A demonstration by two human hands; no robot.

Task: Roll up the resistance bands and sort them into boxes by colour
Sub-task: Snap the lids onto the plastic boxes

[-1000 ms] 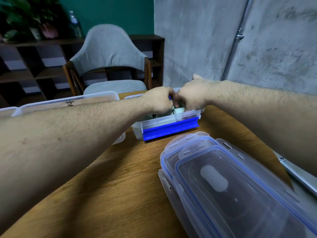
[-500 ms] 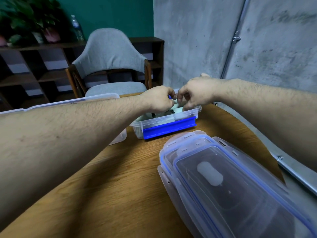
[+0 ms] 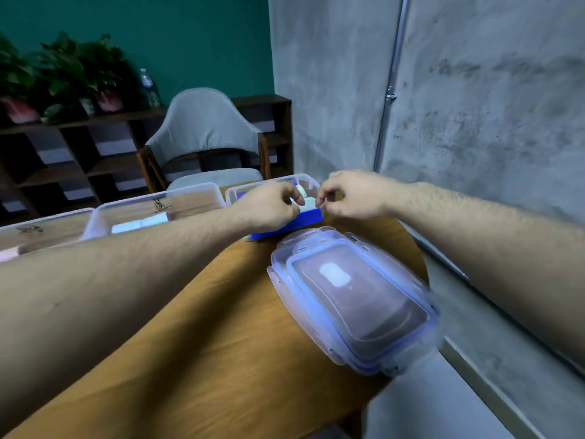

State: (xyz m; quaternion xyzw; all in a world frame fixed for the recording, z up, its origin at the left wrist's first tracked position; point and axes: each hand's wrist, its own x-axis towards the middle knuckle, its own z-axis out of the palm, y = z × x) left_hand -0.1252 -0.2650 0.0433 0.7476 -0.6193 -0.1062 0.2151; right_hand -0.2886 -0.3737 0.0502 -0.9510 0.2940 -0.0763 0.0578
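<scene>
A clear box with a blue latch (image 3: 294, 221) stands at the table's far end. Over it, both my hands meet on a pale green rolled band (image 3: 304, 199). My left hand (image 3: 269, 207) has its fingers curled and pinches the roll's left side. From the right, my right hand (image 3: 351, 198) pinches the roll's other end with curled fingertips. The roll sits at the box's rim (image 3: 305, 178), mostly hidden by my fingers. The box's contents are otherwise hidden.
Two more clear boxes stand to the left: a middle box (image 3: 158, 202) holding something light blue (image 3: 139, 224), and a far-left box (image 3: 41, 229). A stack of clear lids (image 3: 354, 299) lies near the table's right edge. A grey chair (image 3: 205, 131) stands behind the table; a concrete wall runs along the right.
My hands have drawn slightly apart, so the pale roll shows between them. The view has pulled back and swung left, so the two other boxes are now in sight.
</scene>
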